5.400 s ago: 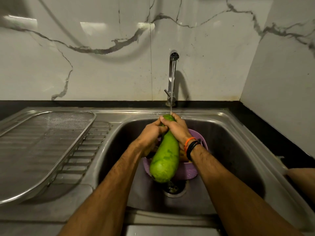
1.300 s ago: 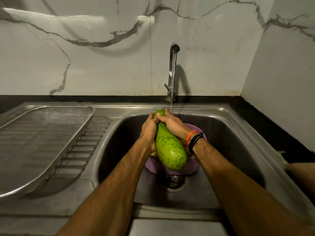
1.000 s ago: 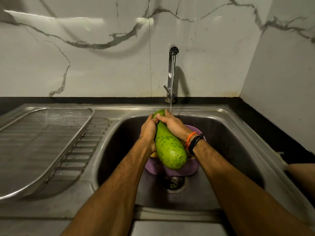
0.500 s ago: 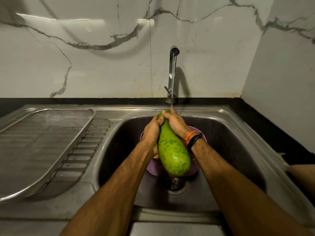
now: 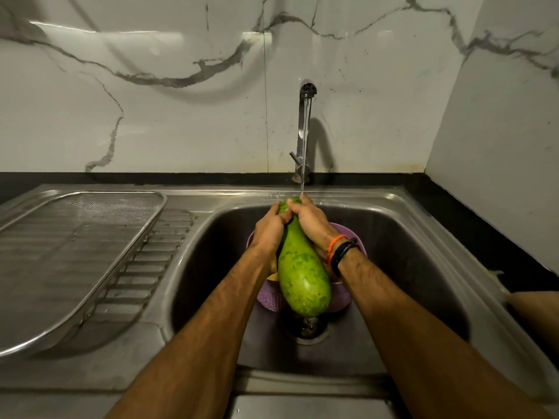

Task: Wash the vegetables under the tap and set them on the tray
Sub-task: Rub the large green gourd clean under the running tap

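A long green bottle gourd [image 5: 302,276] hangs over the sink basin [image 5: 408,267], thick end down, narrow end up under the running tap [image 5: 305,125]. My left hand [image 5: 267,234] grips its neck from the left. My right hand [image 5: 311,222] wraps the neck from the right, with orange and black bands at the wrist. Water falls onto the gourd's top between my fingers. A purple colander [image 5: 269,297] stands in the basin behind the gourd, mostly hidden; something yellow shows inside it. A steel mesh tray [image 5: 75,252] lies on the drainboard at left.
The drain [image 5: 305,328] sits just below the gourd's lower end. A ribbed drainboard [image 5: 145,267] runs between tray and basin. Marble wall behind and to the right; black counter strip [image 5: 484,237] along the sink's right edge.
The gourd's thick end has swung slightly right and lower since a second ago. Both hands have stayed on the neck under the water stream.
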Available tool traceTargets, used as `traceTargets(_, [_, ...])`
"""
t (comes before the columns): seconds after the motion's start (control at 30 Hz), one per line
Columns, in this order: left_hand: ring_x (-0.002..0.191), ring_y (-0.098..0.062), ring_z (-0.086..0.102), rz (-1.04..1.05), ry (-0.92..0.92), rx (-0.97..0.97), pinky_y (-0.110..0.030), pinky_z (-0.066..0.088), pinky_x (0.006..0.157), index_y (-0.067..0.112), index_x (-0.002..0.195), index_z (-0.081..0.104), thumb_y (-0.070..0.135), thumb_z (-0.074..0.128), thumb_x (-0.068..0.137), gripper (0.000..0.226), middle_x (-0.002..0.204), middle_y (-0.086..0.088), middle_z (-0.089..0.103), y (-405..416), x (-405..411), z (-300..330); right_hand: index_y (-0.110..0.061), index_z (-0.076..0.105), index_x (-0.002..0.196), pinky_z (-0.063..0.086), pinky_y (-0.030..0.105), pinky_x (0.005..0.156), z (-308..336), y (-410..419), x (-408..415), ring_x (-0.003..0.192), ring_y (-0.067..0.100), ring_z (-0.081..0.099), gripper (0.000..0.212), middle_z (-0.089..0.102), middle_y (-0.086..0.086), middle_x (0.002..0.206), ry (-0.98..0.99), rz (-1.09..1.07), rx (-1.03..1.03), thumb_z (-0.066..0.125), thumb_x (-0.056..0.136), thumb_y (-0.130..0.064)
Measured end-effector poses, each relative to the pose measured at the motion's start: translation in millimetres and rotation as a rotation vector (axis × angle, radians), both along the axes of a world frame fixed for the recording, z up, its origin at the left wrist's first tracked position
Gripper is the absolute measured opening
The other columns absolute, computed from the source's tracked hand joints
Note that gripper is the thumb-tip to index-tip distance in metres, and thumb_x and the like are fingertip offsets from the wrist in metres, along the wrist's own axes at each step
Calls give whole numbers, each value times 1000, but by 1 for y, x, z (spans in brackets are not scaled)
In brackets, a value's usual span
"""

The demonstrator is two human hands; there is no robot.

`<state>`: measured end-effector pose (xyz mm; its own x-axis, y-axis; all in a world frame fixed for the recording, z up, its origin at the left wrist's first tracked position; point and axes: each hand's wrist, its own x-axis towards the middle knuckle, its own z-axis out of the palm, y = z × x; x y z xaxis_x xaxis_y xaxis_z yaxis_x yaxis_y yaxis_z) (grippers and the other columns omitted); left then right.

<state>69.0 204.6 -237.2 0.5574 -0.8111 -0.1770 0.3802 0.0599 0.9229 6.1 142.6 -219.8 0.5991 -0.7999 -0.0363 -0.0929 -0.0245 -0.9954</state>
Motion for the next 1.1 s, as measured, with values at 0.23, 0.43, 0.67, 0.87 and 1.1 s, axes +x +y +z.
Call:
traceTargets(0.23, [101,-29,68,30,61,50,-53,55,91,20,116,70,35,54,98,28,111,-14,71,2,3,-1,-17,45,130,59,36,71,-4,-10,-11,90,23,66,47,62,7,113,-98,21,158,68,90,-26])
traceTargets(0.43, [94,-34,65,-70,167,19,-51,52,96,4,121,65,44,47,99,49,104,-20,68,8,-4,3,-10,58,123,55,53,88,0,-5,-8,103,36,65,40,63,20,121,-305,-59,298,67,86,-21])
traceTargets(0.67, [110,-32,65,-85,121,18,-53,52,95,24,149,40,37,48,101,50,131,-15,61,7,-7,7,-6,40,147,26,32,117,5,-6,-8,139,20,38,47,38,7,153,-84,-61,7,44,101,-14])
traceTargets(0.87, [109,-21,58,-17,-54,26,-39,50,96,26,157,20,18,46,104,60,147,-10,49,8,-9,16,-5,25,152,14,30,121,-3,-3,-6,147,17,22,52,22,6,160,7,29,-68,40,103,-17])
traceTargets(1.1, [128,-23,54,-50,-183,67,-41,43,110,23,155,29,18,52,100,59,150,-6,47,6,-2,18,-7,22,153,16,35,122,-1,-2,-2,147,19,22,55,22,7,160,45,-28,-106,41,103,-22])
